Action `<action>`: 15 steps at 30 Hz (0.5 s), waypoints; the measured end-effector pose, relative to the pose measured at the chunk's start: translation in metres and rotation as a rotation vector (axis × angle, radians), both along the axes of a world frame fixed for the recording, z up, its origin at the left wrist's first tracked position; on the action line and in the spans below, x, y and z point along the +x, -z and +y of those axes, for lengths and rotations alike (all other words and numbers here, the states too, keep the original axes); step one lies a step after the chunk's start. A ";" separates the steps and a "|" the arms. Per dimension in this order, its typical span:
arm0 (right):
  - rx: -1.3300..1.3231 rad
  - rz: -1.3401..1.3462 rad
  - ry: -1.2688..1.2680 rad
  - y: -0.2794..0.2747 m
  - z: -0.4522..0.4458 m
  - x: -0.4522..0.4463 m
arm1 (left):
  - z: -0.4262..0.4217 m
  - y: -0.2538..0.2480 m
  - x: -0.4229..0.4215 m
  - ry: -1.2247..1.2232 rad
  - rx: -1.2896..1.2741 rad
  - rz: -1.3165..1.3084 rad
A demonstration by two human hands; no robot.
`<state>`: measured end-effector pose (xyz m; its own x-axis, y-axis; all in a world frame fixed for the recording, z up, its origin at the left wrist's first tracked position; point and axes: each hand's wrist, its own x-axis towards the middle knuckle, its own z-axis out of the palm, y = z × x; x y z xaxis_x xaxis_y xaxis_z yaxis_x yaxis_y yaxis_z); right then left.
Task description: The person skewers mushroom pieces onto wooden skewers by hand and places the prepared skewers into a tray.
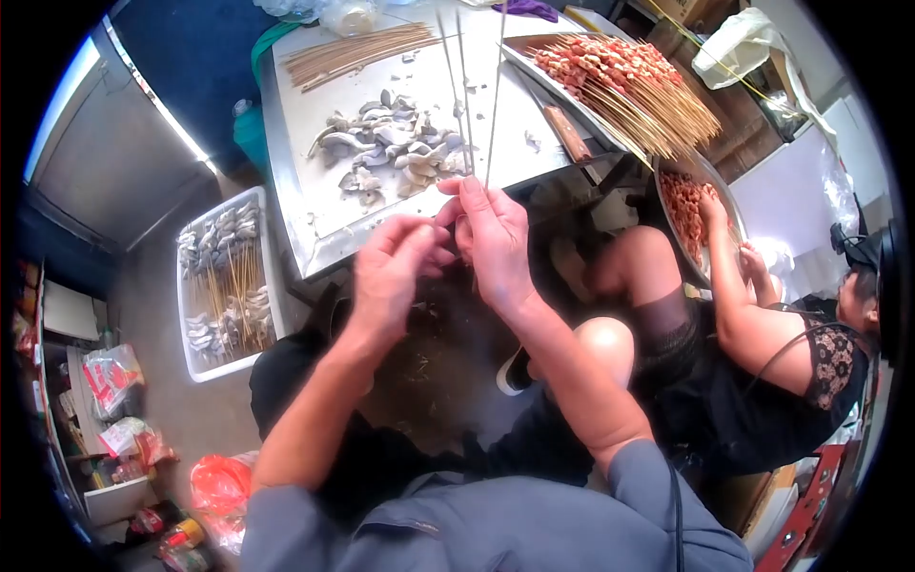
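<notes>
My right hand point(494, 234) is closed around a few long thin skewers point(464, 91), which point up and away over the table edge. Close beside it, my left hand point(396, 267) has its fingers curled together in a pinch; whatever lies between them is hidden. Just beyond my hands, a loose pile of grey torn mushrooms point(381, 143) lies on the white-topped table point(305, 110). A bundle of bare bamboo skewers point(357, 55) rests behind the pile.
A tray of meat skewers point(629, 91) and a wooden-handled knife point(567, 133) lie at right. A co-worker's hand point(710, 205) reaches into a bowl of meat pieces point(681, 195). At left, a white tray point(225, 370) of skewered mushrooms sits low. Plastic bags point(219, 484) lie lower left.
</notes>
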<state>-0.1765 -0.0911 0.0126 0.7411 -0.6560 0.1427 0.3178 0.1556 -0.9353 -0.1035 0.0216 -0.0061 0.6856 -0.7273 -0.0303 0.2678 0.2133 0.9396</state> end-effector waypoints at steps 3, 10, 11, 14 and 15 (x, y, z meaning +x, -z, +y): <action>-0.215 0.117 0.059 0.000 -0.010 -0.004 | 0.001 -0.020 0.031 -0.222 0.048 -0.413; -0.430 0.254 0.055 0.004 -0.017 -0.012 | -0.039 -0.011 0.127 -0.463 0.256 -0.980; -0.457 0.258 0.074 0.008 -0.018 -0.011 | -0.044 -0.009 0.132 -0.437 0.362 -1.103; -0.463 0.259 0.105 0.014 -0.022 -0.009 | -0.055 -0.004 0.141 -0.373 0.408 -1.202; -0.447 0.253 0.115 0.015 -0.022 -0.009 | -0.057 -0.004 0.142 -0.357 0.401 -1.216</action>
